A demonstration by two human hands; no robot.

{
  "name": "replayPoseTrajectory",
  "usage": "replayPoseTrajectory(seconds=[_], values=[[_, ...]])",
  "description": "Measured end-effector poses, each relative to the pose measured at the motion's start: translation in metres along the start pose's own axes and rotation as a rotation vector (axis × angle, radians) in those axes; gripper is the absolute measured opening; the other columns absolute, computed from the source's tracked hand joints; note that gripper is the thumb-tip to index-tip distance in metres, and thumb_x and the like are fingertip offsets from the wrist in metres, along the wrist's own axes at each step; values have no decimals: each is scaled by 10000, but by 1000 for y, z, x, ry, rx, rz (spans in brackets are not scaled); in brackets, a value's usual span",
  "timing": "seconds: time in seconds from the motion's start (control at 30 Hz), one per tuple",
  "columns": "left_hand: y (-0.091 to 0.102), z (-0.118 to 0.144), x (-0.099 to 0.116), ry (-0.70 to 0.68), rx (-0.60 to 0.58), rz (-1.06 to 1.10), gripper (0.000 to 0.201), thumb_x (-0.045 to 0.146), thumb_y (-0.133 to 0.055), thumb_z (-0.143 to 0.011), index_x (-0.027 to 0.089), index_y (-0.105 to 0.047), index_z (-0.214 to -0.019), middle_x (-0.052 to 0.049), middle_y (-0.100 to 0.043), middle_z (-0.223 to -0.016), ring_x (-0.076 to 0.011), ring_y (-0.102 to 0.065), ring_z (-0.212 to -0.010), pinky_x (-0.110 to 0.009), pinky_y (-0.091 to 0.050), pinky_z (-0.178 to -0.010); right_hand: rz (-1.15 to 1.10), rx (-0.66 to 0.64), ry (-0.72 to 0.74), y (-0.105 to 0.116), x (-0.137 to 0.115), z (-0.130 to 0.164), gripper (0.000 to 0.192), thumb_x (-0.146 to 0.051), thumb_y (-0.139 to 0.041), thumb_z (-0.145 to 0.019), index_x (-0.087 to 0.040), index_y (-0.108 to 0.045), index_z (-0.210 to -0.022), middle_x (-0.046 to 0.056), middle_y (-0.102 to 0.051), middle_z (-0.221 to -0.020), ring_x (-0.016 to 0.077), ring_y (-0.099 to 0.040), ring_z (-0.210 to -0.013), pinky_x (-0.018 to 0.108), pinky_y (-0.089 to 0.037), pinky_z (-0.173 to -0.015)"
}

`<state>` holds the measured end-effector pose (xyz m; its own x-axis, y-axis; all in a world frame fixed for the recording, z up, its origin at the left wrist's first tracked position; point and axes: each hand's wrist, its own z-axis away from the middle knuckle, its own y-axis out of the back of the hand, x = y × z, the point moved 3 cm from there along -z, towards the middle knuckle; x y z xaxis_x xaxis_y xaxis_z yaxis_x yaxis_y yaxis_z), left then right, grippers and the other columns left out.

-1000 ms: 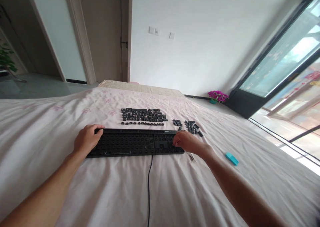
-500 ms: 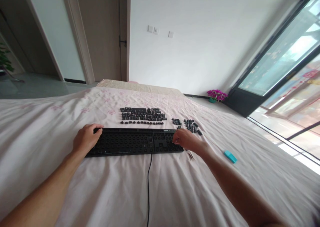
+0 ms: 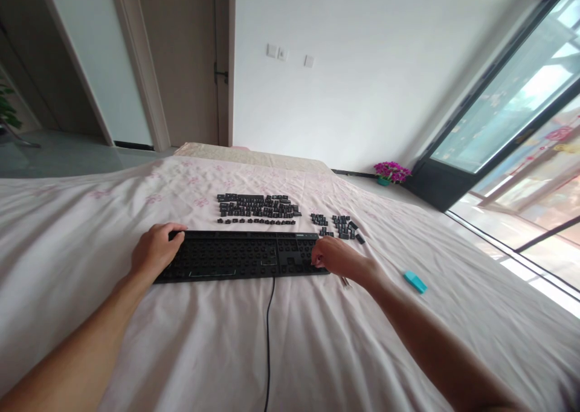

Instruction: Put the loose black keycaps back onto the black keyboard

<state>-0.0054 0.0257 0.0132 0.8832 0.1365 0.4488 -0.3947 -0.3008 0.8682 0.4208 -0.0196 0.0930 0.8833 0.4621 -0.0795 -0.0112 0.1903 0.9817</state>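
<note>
A black keyboard (image 3: 226, 258) with its keycaps off lies flat on the bed, bare switches showing across it. My left hand (image 3: 156, 249) grips its far left corner, thumb and fingers closed around the edge. At the right end, over the number pad, my right hand (image 3: 333, 256) is closed with fingertips pinched and pointing down. What those fingertips hold, if anything, is too small to make out. Behind the keyboard lie many loose black keycaps (image 3: 258, 206) in rows, and a smaller group of keycaps (image 3: 343, 226) sits further right.
A black cable (image 3: 269, 339) runs from the keyboard toward me over the pale bedsheet (image 3: 203, 351). A thin metallic tool (image 3: 345, 282) lies beside my right wrist. The turquoise object (image 3: 415, 281) rests to the right of my forearm. Pink flowers (image 3: 392, 171) stand by the wall.
My right hand has shifted slightly down at the number pad, uncovering a few keycaps behind it. My left hand keeps its hold on the keyboard corner.
</note>
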Motion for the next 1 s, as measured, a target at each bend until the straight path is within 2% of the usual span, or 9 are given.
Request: replayPoseTrajectory(seconds=[0.1,0.2,0.27,0.4,0.47,0.67,0.77,0.87,1.0], values=[[1,1,1,1,2,3,340,397,-458,-834,258,-699,-1030,-90,-654,-1116,-278,-618,-1020,-366,-479,-874,37,23,-19,7,-1,1,287,0,-587,-686,-213,-759,-771,25,-735,-768,172,-661,-795,221,-455,-710],[1,1,2,7,6,1,338,393,-464,-832,257,-705,-1025,-87,-658,-1127,-275,-620,-1019,-361,-478,-876,-80,79,78,7,-9,1,227,-76,-609,-746,-227,-761,-822,11,-742,-839,164,-663,-841,224,-456,-775],[1,1,2,10,12,2,334,391,-474,-823,258,-711,-1018,-80,-664,-1129,-272,-624,-1013,-354,-481,-872,-146,50,103,3,-10,1,221,-87,-614,-752,-234,-761,-828,-2,-743,-837,149,-667,-815,210,-459,-756],[1,1,1,4,16,8,331,390,-471,-824,268,-712,-1014,-67,-673,-1116,-264,-628,-1007,-345,-486,-867,-32,-27,-29,1,1,3,274,-12,-597,-690,-223,-757,-760,4,-730,-735,152,-664,-733,206,-445,-650],[0,1,0,2,17,7,336,398,-466,-829,268,-710,-1021,-67,-672,-1121,-261,-627,-1011,-341,-485,-869,19,-6,-60,5,2,4,255,-24,-609,-682,-223,-756,-746,13,-729,-738,165,-661,-748,216,-441,-661],[-2,0,-2,-11,24,1,341,407,-464,-828,271,-707,-1024,-61,-676,-1117,-258,-626,-1013,-335,-479,-869,-276,134,156,3,-36,0,243,-99,-580,-780,-228,-757,-882,4,-727,-861,138,-646,-831,193,-448,-745],[-2,0,-2,-2,20,3,343,407,-453,-833,274,-708,-1019,-63,-671,-1125,-264,-625,-1016,-344,-482,-861,-310,160,205,-5,-50,-5,238,-98,-574,-809,-223,-758,-894,15,-717,-877,137,-635,-857,199,-449,-781],[-1,0,-1,-1,14,7,346,410,-452,-834,273,-708,-1022,-66,-669,-1122,-263,-626,-1016,-342,-482,-867,-262,142,209,-9,-48,-7,207,-120,-591,-821,-222,-760,-883,26,-717,-877,151,-628,-871,216,-451,-786],[0,1,0,6,13,-2,344,409,-462,-826,269,-708,-1022,-69,-664,-1123,-265,-621,-1024,-342,-478,-874,-170,98,197,-7,-31,-2,258,-50,-583,-778,-224,-761,-844,14,-721,-834,146,-630,-838,211,-444,-773]])
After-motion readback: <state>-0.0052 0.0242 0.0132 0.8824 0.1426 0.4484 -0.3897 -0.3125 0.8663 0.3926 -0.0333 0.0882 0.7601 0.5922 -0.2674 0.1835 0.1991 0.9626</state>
